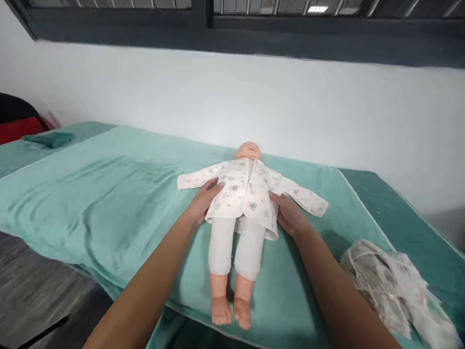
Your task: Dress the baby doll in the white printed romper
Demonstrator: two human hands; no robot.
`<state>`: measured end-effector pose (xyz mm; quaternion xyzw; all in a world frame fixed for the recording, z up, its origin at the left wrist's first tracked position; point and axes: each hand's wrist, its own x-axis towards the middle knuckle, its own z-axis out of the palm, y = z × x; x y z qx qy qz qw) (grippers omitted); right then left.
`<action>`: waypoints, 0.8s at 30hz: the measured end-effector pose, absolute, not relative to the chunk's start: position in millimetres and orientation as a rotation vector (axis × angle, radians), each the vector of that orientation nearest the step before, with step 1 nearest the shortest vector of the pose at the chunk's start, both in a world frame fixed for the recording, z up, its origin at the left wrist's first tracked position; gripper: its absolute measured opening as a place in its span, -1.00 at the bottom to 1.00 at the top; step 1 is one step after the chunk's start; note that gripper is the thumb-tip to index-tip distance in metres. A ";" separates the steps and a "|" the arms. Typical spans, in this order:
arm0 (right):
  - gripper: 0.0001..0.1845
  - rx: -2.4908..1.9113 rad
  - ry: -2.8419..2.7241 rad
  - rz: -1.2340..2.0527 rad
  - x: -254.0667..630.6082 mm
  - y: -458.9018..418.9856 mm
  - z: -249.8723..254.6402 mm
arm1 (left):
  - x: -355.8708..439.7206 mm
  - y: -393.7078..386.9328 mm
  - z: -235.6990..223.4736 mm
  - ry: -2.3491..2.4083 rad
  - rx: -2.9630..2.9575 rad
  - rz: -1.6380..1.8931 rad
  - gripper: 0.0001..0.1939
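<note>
A baby doll (219,287) lies on its back on a green cloth, its head toward the wall and its bare feet toward me. It wears a white printed jacket (232,191) with both sleeves stretched out sideways, and white leggings (222,245). My left hand (205,199) is closed around the doll's side at the waist, thumb on the jacket. On the opposite side, my right hand (289,212) grips the doll's waist below the other sleeve. Some fingers of both hands are hidden behind the jacket and the doll's body.
The green cloth (127,194) covers the table and has folds on the left. A crumpled heap of light printed clothes (395,286) lies at the right. A small dark green folded cloth (51,139) is at the far left. A white wall (218,97) stands behind.
</note>
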<state>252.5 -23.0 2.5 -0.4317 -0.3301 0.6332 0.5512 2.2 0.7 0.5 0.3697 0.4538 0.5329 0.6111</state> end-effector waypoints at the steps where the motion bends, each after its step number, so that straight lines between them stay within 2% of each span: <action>1: -0.67 -1.014 -0.772 1.470 251.4 -19.7 2.0 | 4.6 1.8 1.2 1.050 0.846 1.247 -0.39; 6: -0.61 -0.989 -0.694 1.319 251.5 6.5 -0.9 | 23.1 18.0 6.4 0.974 0.823 1.323 -0.50; 9: -0.63 -1.000 -0.680 1.352 257.3 22.1 0.8 | 31.5 29.5 6.6 0.963 0.821 1.336 -0.54; 14: -0.87 -0.957 -0.554 1.435 277.6 30.9 9.0 | 18.3 32.3 0.6 1.058 0.686 1.431 -0.55; 19: -0.86 -0.944 -0.231 1.222 307.7 30.8 12.3 | -4.7 32.6 -9.0 0.938 0.486 1.678 -0.43; 24: -0.77 -0.929 -0.169 0.886 320.9 29.1 10.3 | -9.3 34.6 -17.0 1.241 0.557 1.927 -0.44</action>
